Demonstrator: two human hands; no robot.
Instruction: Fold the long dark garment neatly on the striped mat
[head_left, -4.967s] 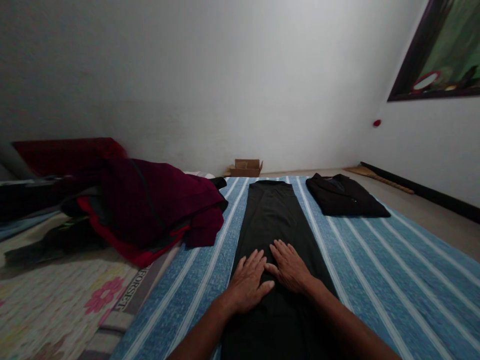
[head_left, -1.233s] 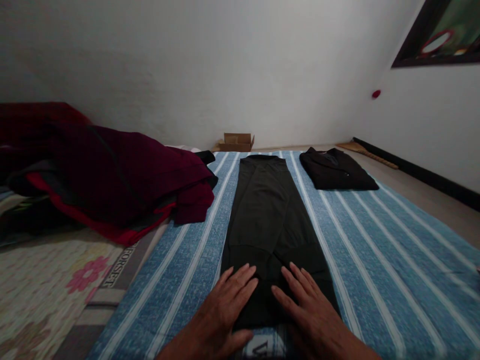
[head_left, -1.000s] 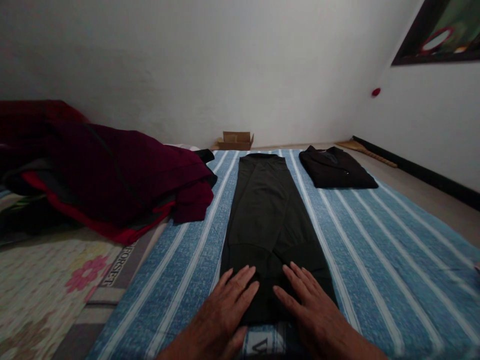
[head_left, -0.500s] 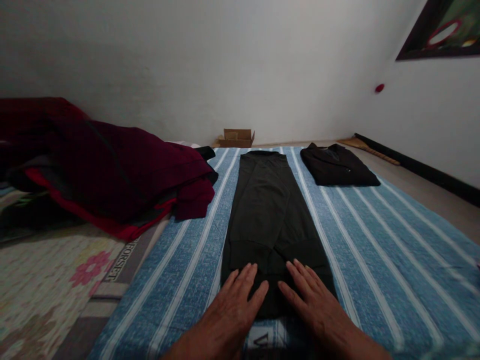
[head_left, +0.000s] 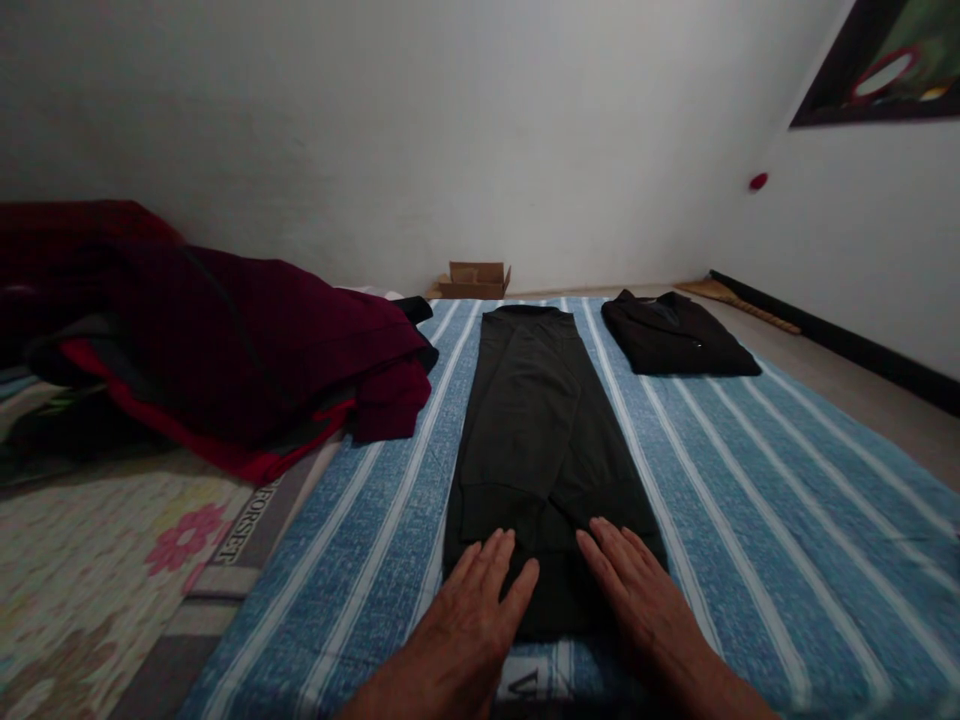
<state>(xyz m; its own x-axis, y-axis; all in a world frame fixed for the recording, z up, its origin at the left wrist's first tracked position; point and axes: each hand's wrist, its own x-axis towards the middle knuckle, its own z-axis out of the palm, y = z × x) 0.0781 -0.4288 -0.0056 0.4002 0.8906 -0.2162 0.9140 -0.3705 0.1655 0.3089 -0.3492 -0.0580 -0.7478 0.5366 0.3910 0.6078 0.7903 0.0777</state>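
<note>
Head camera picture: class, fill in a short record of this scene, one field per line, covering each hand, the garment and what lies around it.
left hand: flat, fingers on near hem of black trousers
right hand: flat on same hem
trousers: laid lengthwise on striped blue sheet
far right: folded black garment
left: maroon clothes pile
by wall: cardboard box

Two bare hands pressed flat on folded dark trousers

At bottom centre, the left hand (head_left: 469,625) and right hand (head_left: 643,610) lie flat, fingers spread, on the near end of the long black folded trousers (head_left: 540,430), which run up the frame along the blue white-striped cloth (head_left: 750,520); a heap of maroon and red garments (head_left: 247,360) lies at left.
</note>
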